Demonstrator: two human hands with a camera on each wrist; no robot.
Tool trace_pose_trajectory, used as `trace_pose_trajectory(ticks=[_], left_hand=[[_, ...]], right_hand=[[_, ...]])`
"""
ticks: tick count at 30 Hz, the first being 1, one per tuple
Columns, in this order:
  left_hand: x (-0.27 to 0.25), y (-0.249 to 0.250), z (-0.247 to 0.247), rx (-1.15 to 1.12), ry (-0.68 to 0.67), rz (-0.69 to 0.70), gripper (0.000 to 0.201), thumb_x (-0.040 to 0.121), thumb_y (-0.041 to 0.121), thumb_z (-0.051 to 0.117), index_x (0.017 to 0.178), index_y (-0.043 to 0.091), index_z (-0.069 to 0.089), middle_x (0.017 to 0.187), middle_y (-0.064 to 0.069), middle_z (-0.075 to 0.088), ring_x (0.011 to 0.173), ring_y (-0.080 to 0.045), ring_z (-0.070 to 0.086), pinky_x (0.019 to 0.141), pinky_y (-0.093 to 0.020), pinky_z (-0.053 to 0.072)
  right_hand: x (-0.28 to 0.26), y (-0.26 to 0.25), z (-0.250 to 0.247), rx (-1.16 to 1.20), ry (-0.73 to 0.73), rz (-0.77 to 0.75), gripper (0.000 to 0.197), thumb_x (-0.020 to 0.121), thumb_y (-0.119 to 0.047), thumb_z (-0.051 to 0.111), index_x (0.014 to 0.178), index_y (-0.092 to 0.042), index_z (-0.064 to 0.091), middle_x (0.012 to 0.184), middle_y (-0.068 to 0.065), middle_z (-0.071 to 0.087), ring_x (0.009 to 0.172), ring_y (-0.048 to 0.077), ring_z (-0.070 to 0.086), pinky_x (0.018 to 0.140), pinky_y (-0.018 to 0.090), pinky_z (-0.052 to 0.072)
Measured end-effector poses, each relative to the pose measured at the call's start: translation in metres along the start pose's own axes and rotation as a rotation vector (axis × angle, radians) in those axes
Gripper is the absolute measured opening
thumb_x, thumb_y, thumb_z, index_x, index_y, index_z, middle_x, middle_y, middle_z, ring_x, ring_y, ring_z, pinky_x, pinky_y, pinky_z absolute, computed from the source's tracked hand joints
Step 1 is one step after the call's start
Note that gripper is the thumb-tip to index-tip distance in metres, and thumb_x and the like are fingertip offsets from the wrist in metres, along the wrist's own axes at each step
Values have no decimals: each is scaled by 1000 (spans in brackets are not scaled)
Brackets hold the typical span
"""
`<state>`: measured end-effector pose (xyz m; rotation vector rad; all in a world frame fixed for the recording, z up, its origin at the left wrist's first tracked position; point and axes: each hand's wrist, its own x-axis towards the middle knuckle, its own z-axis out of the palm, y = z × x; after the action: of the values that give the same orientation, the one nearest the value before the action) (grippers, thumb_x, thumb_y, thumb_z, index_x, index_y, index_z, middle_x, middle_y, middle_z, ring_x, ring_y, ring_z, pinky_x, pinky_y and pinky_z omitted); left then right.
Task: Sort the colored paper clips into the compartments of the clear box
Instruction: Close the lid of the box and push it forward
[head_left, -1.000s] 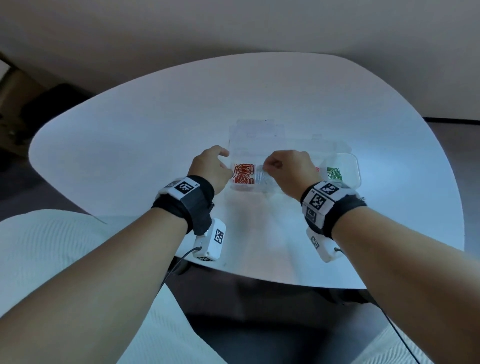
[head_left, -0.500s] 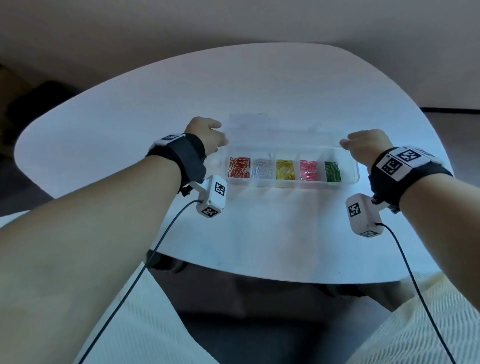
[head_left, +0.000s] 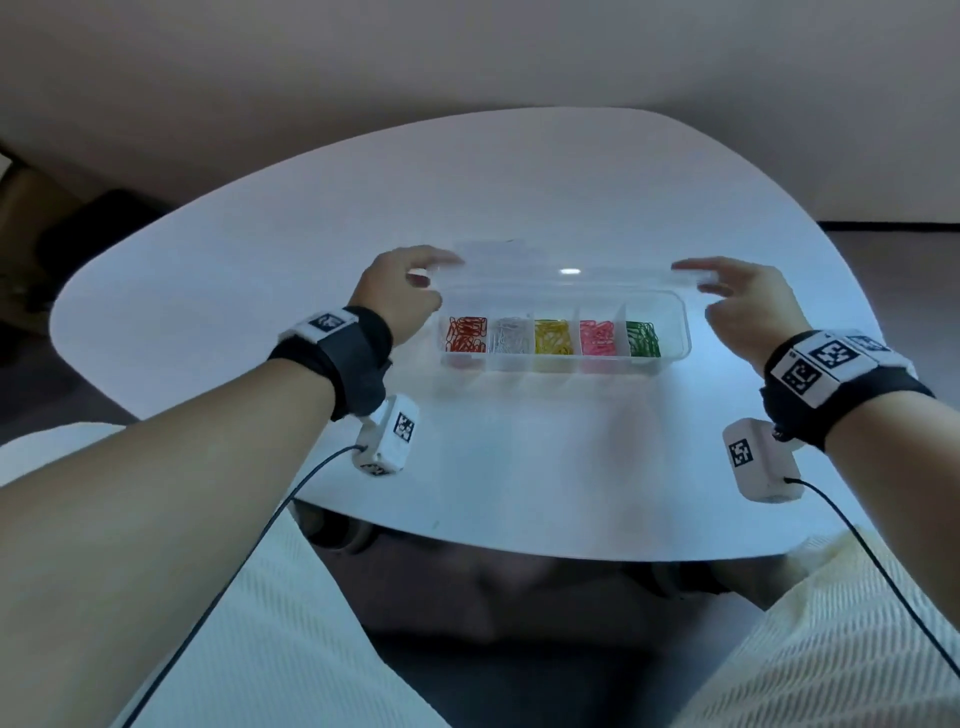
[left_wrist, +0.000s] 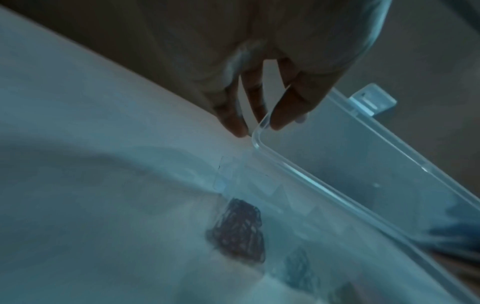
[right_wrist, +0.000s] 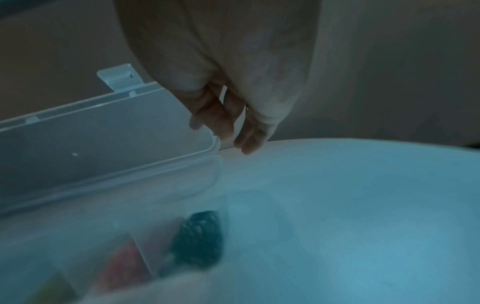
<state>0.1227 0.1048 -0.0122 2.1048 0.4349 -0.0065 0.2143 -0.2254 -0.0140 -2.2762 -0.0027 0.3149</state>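
Low in the head view, cream-clad legs are seen beneath the white table (head_left: 519, 467). At mid-frame the clear box (head_left: 670, 358) is found, its 5 compartments filled in turn with red clips (head_left: 466, 335), white clips (head_left: 510, 336), yellow clips (head_left: 554, 338), pink clips (head_left: 597, 338) and green clips (head_left: 643, 339). Half a second ago both hands were merely beside the box; now the raised lid (head_left: 566, 270) is pinched at its left end by the left hand (head_left: 400, 296) and at its right end by the right hand (head_left: 743, 306), fingers clamped on its edges. Sorting is judged finished; closing appears begun.
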Motion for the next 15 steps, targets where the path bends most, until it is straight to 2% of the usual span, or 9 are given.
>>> trace_pose_trajectory(ticks=[1,2,4,5,6,8,11,14,15], left_hand=[[-9,0,-1,74,-24,32,52,77,-5,52,108,33,68,122,8,57,110,-11,54,93,-26,45],[-18,-2,-1,172,-66,78,53,77,-3,53,112,33,67,128,8,55,118,-11,50,100,-25,39],[-34,-5,1,402,-191,158,52,80,1,53,122,30,62,140,7,47,131,-14,40,108,-25,28],[-41,-5,3,495,-247,175,52,83,3,53,127,30,59,145,7,42,135,-15,35,111,-26,24],[-46,-5,6,555,-290,184,53,84,4,51,131,28,55,148,8,38,137,-15,32,111,-24,22],[-53,-2,12,608,-329,181,57,85,2,49,138,25,47,151,10,34,137,-14,34,108,-18,22],[-56,4,22,721,-338,170,55,88,6,48,141,21,42,151,6,35,134,-17,40,110,-26,31],[-52,12,28,894,-358,166,40,90,13,50,129,15,51,136,-1,50,117,-24,53,96,-31,43],[-51,15,29,932,-365,159,35,89,15,51,124,13,54,128,-3,55,111,-26,56,91,-33,46]], right_hand=[[-8,0,-4,-71,-19,-17,75,75,18,36,119,-35,65,119,-4,59,105,14,59,66,26,51],[-15,1,-6,-122,-35,-41,76,75,16,36,122,-37,63,125,-5,56,108,15,57,68,24,49],[-29,5,-5,-193,-76,-125,74,74,14,41,124,-36,62,136,-9,54,123,15,51,94,29,48],[-35,8,-3,-248,-99,-176,71,75,13,44,125,-33,62,139,-8,53,128,16,48,107,31,41],[-40,9,-1,-319,-120,-223,66,76,12,49,126,-29,63,140,-7,54,131,16,47,112,30,35],[-48,12,5,-460,-135,-303,52,81,4,57,124,-24,65,138,-4,57,129,18,49,110,28,34],[-59,10,14,-539,-114,-317,41,87,-11,64,126,-22,64,134,1,60,121,23,56,103,30,39],[-66,2,21,-640,-100,-281,48,90,-24,63,137,-28,53,125,7,63,114,29,55,95,33,42],[-66,-1,22,-704,-117,-271,50,92,-29,62,140,-30,50,123,7,63,113,29,53,96,34,40]])
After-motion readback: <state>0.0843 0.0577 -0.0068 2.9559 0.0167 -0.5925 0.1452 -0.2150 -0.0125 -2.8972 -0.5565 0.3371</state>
